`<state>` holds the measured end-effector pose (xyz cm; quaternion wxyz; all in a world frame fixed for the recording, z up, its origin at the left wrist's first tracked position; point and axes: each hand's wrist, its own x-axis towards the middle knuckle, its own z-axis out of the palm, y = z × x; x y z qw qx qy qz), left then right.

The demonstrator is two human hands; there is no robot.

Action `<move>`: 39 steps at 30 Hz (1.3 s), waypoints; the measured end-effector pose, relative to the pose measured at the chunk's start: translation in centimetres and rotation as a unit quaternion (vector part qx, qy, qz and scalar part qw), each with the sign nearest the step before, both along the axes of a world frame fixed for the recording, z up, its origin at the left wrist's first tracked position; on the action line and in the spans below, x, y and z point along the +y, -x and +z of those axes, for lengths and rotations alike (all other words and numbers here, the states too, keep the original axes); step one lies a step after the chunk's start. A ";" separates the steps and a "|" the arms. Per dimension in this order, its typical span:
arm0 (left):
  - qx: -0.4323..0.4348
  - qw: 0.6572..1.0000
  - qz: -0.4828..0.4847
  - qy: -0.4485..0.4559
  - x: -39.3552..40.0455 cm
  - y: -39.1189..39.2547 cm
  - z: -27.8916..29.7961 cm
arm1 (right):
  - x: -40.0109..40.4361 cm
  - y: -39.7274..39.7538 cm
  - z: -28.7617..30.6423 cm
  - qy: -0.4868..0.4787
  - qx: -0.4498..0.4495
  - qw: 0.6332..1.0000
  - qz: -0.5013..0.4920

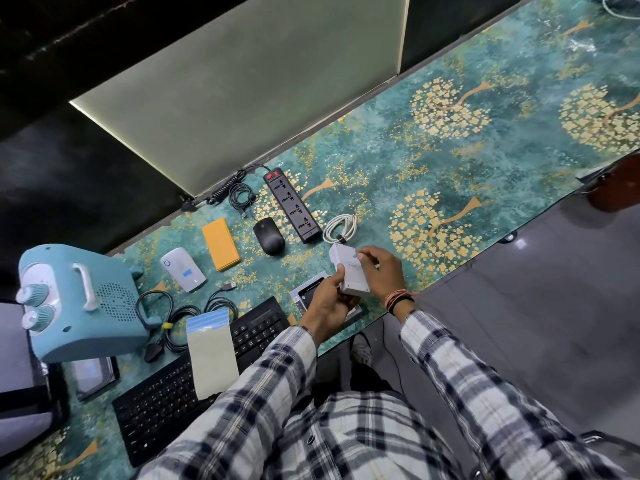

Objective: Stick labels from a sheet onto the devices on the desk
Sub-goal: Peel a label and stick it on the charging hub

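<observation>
White, the charger block [349, 273] sits lifted just above the bench [450, 150], gripped by both hands: the left hand [327, 306] curls round its near end, and the right hand [381, 268] pinches its top. The label sheet [212, 355] lies across the black keyboard [173, 393], well left of the hands.

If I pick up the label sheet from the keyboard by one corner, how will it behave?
Probably floppy: the label sheet looks thin and already bends where it overhangs the keyboard. It seems very light, so it should slide off at a small push. Its peeled, pale lower part may curl; I cannot tell how sticky it is.
</observation>
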<state>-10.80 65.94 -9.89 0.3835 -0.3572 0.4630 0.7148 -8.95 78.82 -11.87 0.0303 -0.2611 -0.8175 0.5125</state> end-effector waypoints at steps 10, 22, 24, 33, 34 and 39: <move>-0.014 0.999 0.016 -0.030 0.2 0.1 0.1 | 0.1 -0.3 -0.9 -0.017 0.011 0.999 0.049; -0.013 0.999 0.019 -0.028 0.2 0.2 -0.1 | 0.2 -0.4 -0.9 -0.020 0.013 0.998 0.062; -0.012 0.999 0.019 -0.027 0.2 0.2 0.0 | 0.2 -0.5 -0.9 -0.023 0.014 0.997 0.067; -0.017 0.999 0.014 -0.034 0.1 0.2 0.2 | 0.2 -0.5 -0.9 -0.010 0.001 0.998 0.069; -0.018 0.999 0.013 -0.035 0.1 0.2 0.2 | 0.3 -0.5 -0.9 -0.009 -0.003 0.997 0.072; -0.024 0.999 0.009 -0.042 0.1 0.4 0.3 | 0.5 -0.5 -0.5 -0.002 -0.015 0.996 0.087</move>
